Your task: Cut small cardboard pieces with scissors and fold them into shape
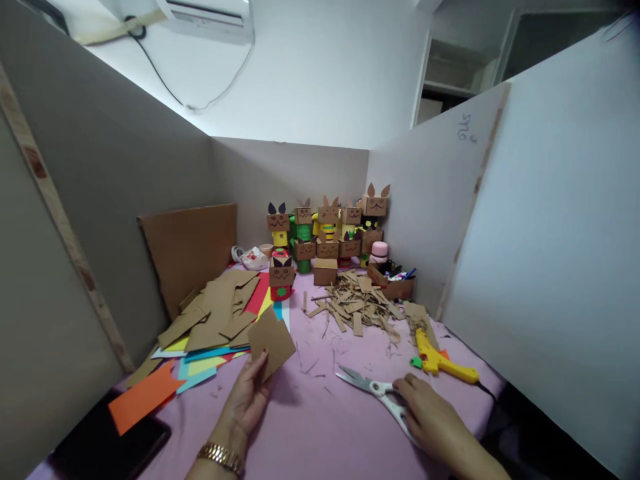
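My left hand [249, 395], with a gold watch-like band at the wrist, pinches a square piece of brown cardboard [273, 343] by its lower left side. The piece is held up at a tilt above the pink cloth. At the right, my right hand [429, 410] is closed round a white handle of the scissors [373, 387]. Their metal blades point left, low over the cloth, toward the cardboard. Part of the handles is hidden by my fingers. A yellow glue gun [443, 360] lies beyond my right hand.
Cardboard scraps [357, 303] are heaped mid-right. Cardboard sheets [215, 310] and coloured paper [200, 367] lie left, near an orange sheet [145, 397] and a dark flat device [145, 447]. Several cardboard-headed figures [327, 230] stand behind. A box of pens [397, 287] sits by the right partition [420, 220].
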Motion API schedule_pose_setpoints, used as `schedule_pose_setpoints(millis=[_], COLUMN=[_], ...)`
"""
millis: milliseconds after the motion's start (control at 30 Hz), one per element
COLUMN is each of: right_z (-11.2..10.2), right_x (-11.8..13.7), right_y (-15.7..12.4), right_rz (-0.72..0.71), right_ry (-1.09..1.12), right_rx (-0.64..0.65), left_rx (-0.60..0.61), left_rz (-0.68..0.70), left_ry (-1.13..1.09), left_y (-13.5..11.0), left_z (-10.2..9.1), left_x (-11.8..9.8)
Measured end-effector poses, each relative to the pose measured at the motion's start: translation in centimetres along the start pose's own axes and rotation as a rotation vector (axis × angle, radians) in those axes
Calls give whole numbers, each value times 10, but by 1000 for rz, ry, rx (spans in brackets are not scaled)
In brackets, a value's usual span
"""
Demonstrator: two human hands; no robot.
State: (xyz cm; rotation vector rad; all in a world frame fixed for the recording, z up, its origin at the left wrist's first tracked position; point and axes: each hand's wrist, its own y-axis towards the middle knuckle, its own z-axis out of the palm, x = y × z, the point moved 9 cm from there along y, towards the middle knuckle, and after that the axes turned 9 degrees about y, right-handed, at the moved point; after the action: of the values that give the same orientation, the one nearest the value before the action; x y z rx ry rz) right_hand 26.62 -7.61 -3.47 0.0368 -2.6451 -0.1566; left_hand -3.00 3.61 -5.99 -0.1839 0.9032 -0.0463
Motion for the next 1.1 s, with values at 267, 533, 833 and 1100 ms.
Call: schedule_pose_setpoints(millis=[267, 533, 833, 1100], right_z=[4, -15, 2, 56], right_x=[4, 1, 37, 76], right_y=[-3, 41, 67, 53], right_rz=[-124, -70, -150, -157], right_ry=[141, 212, 435, 969], right_rx=[-12, -260, -207, 76], left_rx=[-6, 57, 339, 470], left_rz=[27, 49, 30, 80], left_ry=[98, 236, 438, 504], left_y=[-9, -9, -30, -42], left_z=[6, 14, 52, 66], left_x=[-4, -2, 21, 36])
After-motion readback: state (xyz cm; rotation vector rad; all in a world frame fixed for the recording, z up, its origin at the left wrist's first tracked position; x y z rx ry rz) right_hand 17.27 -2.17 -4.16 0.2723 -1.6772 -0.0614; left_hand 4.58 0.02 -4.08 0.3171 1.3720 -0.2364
